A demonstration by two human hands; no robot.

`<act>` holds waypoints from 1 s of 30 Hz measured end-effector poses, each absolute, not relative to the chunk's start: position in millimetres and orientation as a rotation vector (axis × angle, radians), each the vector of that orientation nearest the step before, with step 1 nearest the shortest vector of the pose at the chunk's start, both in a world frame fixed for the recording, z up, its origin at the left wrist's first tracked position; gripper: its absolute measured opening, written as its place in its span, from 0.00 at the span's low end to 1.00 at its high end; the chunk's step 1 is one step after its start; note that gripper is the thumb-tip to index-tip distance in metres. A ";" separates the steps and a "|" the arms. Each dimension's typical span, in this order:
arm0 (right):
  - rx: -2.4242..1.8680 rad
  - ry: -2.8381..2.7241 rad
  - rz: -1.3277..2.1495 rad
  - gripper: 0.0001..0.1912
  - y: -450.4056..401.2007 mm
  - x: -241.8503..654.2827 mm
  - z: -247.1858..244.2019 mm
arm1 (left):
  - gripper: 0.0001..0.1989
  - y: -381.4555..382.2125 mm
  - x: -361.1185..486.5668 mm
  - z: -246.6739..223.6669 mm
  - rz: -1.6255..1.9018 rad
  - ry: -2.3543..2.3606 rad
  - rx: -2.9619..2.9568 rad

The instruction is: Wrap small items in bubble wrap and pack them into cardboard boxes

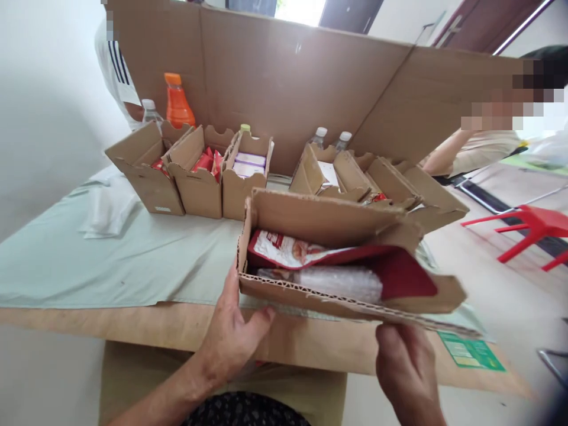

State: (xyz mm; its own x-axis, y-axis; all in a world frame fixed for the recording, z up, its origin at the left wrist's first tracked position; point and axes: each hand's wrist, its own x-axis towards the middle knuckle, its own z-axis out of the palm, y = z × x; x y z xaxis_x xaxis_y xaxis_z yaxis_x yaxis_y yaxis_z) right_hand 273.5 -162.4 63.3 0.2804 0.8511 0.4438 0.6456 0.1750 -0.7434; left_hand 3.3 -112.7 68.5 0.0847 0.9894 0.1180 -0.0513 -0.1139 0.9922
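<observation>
Both my hands hold a long, open cardboard box (328, 213) above the front of the table, tilted so that its inside faces me. My left hand (233, 334) grips its left end, the thumb apart and the fingers partly hidden behind the cardboard. Curled under the right part of its near edge is my right hand (406, 361), its fingertips out of sight. Inside the box lie a red and white food pouch (293, 248) and a clear plastic-wrapped item (339, 281), whose kind I cannot make out.
Several cardboard boxes (199, 192) with packets stand along the table's back. Behind them are an orange bottle (178, 103) and a tall cardboard panel (288, 77). A plastic bag (109, 207) lies left, a green packet (473, 352) right. Beyond are a person (479, 145) and red stool (532, 225).
</observation>
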 end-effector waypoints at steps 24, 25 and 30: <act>-1.580 -1.348 0.711 0.21 -98.2 270.3 -11.1 | 0.33 -28.6 54.8 -5.4 1.271 1.043 1.634; -1.561 -1.360 0.705 0.21 -93.8 261.9 -10.8 | 0.33 -26.1 51.5 -3.2 1.281 1.017 1.611; -1.613 -1.467 0.586 0.18 -79.7 233.4 0.0 | 0.36 -18.6 32.4 5.6 1.327 0.866 1.610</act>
State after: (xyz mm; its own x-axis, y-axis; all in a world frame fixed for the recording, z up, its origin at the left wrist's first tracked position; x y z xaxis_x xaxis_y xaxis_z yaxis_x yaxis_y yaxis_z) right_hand 233.4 -79.7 0.0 0.2001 0.9592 0.1997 0.5578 0.0561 -0.8281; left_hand 32.4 -18.6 5.6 0.1953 0.9006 0.3884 -0.0068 -0.3947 0.9188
